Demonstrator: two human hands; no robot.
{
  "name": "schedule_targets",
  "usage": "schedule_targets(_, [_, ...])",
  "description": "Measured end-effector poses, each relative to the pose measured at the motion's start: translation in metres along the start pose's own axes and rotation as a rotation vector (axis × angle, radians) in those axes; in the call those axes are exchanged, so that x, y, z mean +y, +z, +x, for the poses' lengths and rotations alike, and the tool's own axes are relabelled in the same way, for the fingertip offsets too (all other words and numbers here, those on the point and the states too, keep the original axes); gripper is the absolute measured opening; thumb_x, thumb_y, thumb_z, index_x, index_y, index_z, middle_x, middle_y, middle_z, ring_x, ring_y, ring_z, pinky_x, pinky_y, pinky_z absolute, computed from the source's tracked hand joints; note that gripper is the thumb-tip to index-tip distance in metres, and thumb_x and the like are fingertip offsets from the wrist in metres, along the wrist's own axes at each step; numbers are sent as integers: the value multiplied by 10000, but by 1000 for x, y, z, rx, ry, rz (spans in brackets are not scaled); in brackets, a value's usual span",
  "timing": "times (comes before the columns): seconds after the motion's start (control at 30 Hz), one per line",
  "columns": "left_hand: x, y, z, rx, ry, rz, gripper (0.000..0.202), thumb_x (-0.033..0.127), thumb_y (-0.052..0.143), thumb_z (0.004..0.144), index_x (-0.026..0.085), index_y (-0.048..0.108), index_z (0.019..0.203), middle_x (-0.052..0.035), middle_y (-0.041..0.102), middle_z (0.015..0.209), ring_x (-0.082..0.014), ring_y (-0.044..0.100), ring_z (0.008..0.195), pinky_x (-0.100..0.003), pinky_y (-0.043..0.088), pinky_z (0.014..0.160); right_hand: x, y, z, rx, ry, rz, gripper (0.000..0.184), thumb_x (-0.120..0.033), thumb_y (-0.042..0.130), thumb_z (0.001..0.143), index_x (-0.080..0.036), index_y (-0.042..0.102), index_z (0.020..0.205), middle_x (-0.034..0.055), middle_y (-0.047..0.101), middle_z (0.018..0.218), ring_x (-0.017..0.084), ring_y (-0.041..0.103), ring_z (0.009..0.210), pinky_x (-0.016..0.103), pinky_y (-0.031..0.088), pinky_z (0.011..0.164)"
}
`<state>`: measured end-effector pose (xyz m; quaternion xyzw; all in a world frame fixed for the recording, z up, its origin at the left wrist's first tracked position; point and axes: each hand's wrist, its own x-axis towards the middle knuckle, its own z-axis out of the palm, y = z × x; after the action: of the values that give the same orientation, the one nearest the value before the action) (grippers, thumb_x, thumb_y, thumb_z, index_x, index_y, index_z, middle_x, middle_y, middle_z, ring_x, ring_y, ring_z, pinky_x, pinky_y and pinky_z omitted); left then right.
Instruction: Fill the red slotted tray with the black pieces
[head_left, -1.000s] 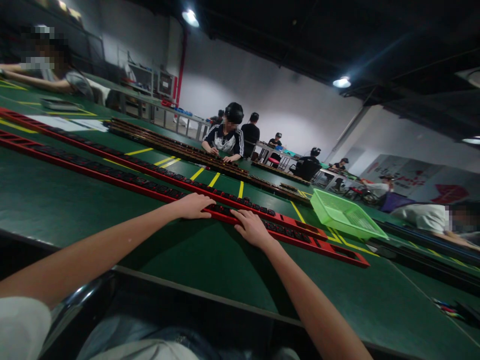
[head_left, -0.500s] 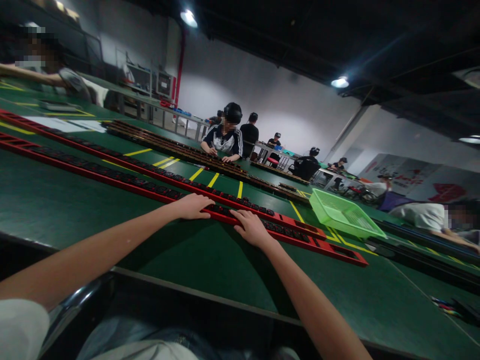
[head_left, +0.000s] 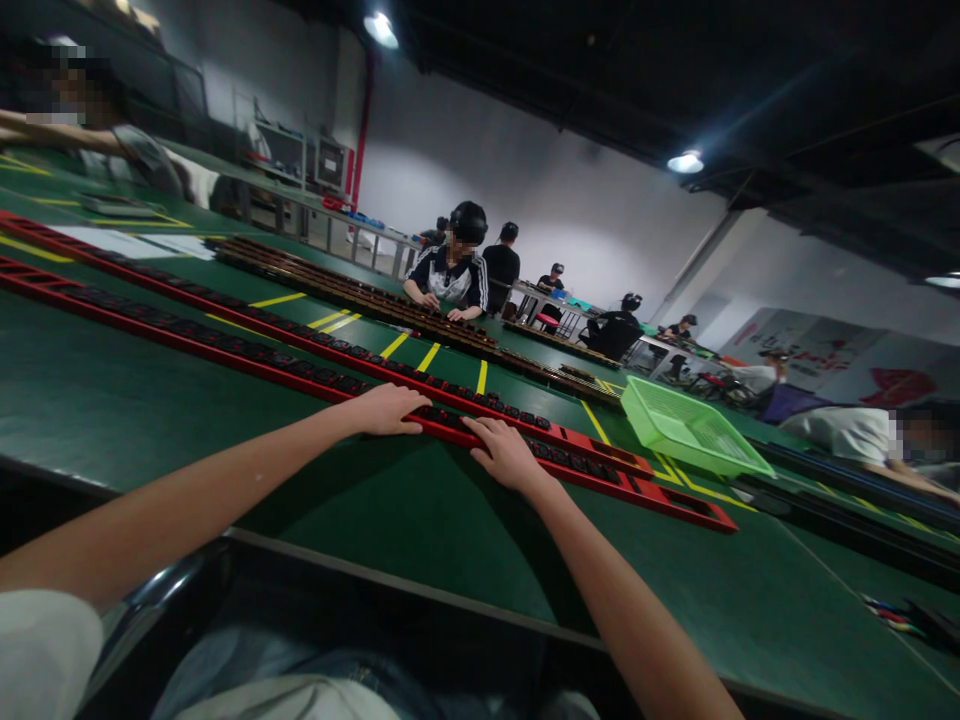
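A long red frame strip (head_left: 300, 385) set with a row of black pieces runs slantwise across the table in front of me. My left hand (head_left: 390, 410) rests over it near the middle, fingers across the top and thumb at the near side. Just to the right, my right hand (head_left: 504, 450) is on the same strip, fingertips on the black pieces and thumb low at the near edge. A short stretch of strip shows between the hands. Behind lies a second red strip (head_left: 581, 440), also filled with black pieces; neither hand touches it.
A light green basket (head_left: 694, 430) stands beyond the strips' right end. Dark brown strips (head_left: 337, 290) lie farther back, where a co-worker (head_left: 450, 265) bends over them. White papers (head_left: 112, 242) lie at left. Dark strips (head_left: 847, 520) and coloured items (head_left: 892, 612) lie at right.
Almost nothing differs. The view has shifted very slightly; both hands keep their places on the near red strip.
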<state>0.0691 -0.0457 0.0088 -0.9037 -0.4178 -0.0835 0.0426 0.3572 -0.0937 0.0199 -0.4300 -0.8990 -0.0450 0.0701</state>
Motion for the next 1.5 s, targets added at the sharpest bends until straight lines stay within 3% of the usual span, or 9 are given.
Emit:
schedule_targets(0.5, [-1, 0, 1, -10, 3, -3, 568, 537, 531, 912, 207, 538, 1375, -112, 654, 1256, -276, 627, 1093, -337, 442, 912, 0, -2, 2, -2, 10, 0, 604, -268, 523, 963, -261, 331, 1535, 110, 495, 1454, 251, 461, 1297, 400, 389, 1027])
schedule_targets(0.73, [2, -2, -1, -14, -1, -2, 576, 547, 502, 928, 193, 532, 1381, -123, 644, 1283, -278, 621, 1121, -342, 439, 931, 4, -5, 7, -22, 76, -28, 699, -323, 621, 922, -223, 319, 1544, 146, 595, 1320, 282, 546, 1203, 412, 407, 1000])
schedule_targets(1.07, [-3, -5, -3, 13, -14, -10, 563, 578, 433, 959, 198, 545, 1359, -119, 633, 1309, -267, 598, 1187, -337, 431, 965, 31, -25, -13, -58, 121, 124, 858, -248, 752, 777, -267, 348, 1533, 124, 556, 1416, 298, 562, 1246, 425, 430, 1040])
schedule_targets(1.23, [-4, 2, 0, -4, 9, -76, 537, 577, 416, 965, 217, 562, 1335, -108, 621, 1330, -255, 583, 1203, -333, 419, 990, 44, -30, -21, -87, 120, 173, 783, -288, 740, 771, -210, 432, 1487, 125, 550, 1428, 290, 556, 1264, 437, 421, 1079])
schedule_targets(1.37, [-3, 5, 1, -1, 23, -105, 515, 549, 386, 982, 216, 552, 1338, -112, 623, 1323, -255, 591, 1185, -341, 425, 980, 34, -18, -15, -47, 58, 163, 664, -359, 651, 868, -205, 446, 1481, 135, 515, 1457, 292, 502, 1324, 452, 390, 1114])
schedule_targets(1.5, [-3, 4, 1, -1, 15, -119, 456, 484, 354, 1003, 229, 569, 1314, -96, 650, 1275, -239, 606, 1149, -332, 428, 964, 18, -11, -9, -4, 13, 163, 702, -320, 609, 907, -267, 323, 1545, 110, 508, 1461, 264, 515, 1305, 430, 411, 1092])
